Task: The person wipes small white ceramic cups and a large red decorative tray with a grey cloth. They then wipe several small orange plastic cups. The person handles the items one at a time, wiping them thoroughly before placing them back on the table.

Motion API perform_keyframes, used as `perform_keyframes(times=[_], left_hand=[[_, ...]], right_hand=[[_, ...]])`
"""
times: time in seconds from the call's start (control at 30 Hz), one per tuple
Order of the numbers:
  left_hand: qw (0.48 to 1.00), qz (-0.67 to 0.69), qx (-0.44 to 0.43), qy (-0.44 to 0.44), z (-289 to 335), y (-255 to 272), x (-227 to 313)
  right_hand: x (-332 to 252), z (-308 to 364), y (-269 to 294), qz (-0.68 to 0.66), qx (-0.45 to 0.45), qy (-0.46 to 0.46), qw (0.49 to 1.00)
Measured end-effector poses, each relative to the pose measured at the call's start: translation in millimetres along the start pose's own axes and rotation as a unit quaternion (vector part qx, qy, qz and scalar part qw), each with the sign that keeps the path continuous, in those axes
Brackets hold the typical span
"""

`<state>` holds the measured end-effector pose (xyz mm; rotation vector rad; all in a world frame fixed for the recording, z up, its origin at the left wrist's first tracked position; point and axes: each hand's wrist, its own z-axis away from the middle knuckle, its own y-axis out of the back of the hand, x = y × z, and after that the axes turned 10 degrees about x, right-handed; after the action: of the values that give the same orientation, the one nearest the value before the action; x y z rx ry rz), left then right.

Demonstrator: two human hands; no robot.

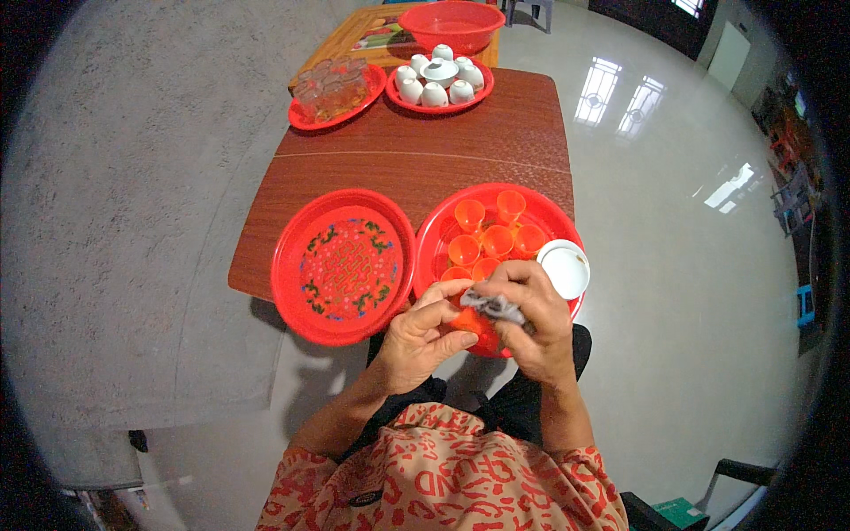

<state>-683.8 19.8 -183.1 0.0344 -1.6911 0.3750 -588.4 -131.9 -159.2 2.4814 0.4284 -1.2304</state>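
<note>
Left hand (423, 332) grips a small red cup (478, 326) at the near table edge; right hand (531, 310) presses a grey cloth (492, 305) onto it. Just behind, a red tray (540, 212) holds orange cups (492, 239) and a white lid (564, 268). To its left, touching it, lies an empty patterned red plate (343, 265). At the far end of the brown table (425, 155): a tray of glasses (335, 91), a tray of white cups (439, 80), a red basin (451, 24).

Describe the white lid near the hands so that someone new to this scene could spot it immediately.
On the brown table, find the near red tray holding small orange cups. The white lid rests on its right rim beside the right hand; it is the only white piece there.
</note>
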Motion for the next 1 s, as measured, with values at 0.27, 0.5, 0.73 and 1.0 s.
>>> perform_keyframes(times=[0.27, 0.5, 0.73, 1.0], left_hand=[[0.976, -0.119, -0.008, -0.18, -1.4, -3.3, 5.3], [0.982, -0.116, -0.039, -0.144, -11.6, 13.2, -2.1], [0.995, -0.03, -0.044, -0.08, -8.5, 9.9, -4.0], [0.985, 0.169, 0.024, -0.01, -9.4, 9.6, -4.9]], right_hand=[[18.6, -1.4, 9.3, -0.119, -0.089, -0.161, 0.976], [30.9, 9.1, 9.8, -0.331, -0.021, -0.349, 0.877], [29.3, 8.8, -0.2, -0.263, 0.019, -0.238, 0.935], [34.1, 25.8, 2.9, -0.295, -0.051, -0.259, 0.918]])
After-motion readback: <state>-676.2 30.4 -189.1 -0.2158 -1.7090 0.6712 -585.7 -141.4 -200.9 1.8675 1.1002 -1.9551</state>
